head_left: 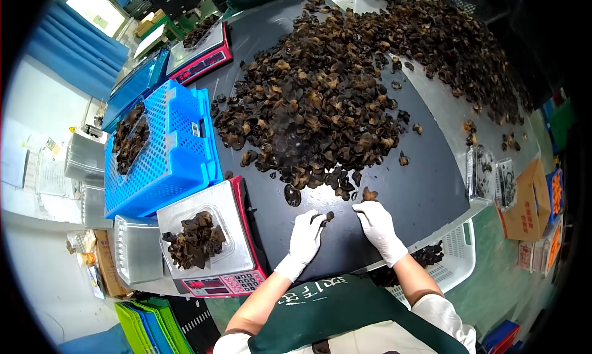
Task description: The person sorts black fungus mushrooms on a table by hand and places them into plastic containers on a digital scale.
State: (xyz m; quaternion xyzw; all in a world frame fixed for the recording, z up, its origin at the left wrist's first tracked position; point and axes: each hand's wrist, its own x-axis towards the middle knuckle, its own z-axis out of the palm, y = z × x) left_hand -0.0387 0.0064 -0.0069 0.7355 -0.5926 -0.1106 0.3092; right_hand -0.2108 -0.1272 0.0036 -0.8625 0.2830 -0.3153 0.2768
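Note:
In my left hand [306, 235], gloved in white, a small dark wood ear mushroom [327, 218] is pinched at the fingertips. My right hand [377, 227], gloved too, has its fingers closed on a browner wood ear mushroom [369, 194] that sticks out past the tips. Both hands are just above the near part of the dark tabletop [425, 187]. Beyond them spreads a large heap of wood ear mushrooms [314, 101]. To the left, a clear plastic tray [223, 226] of wood ear mushrooms stands on a red-and-silver scale [250, 255].
An upturned blue crate [179, 144] bears another mushroom tray behind the scale. A second scale [203, 64] stands farther back. Clear boxes [480, 172] sit at the right edge. A white basket [459, 255] with mushrooms is below the table; stacked clear trays [137, 249] stand left.

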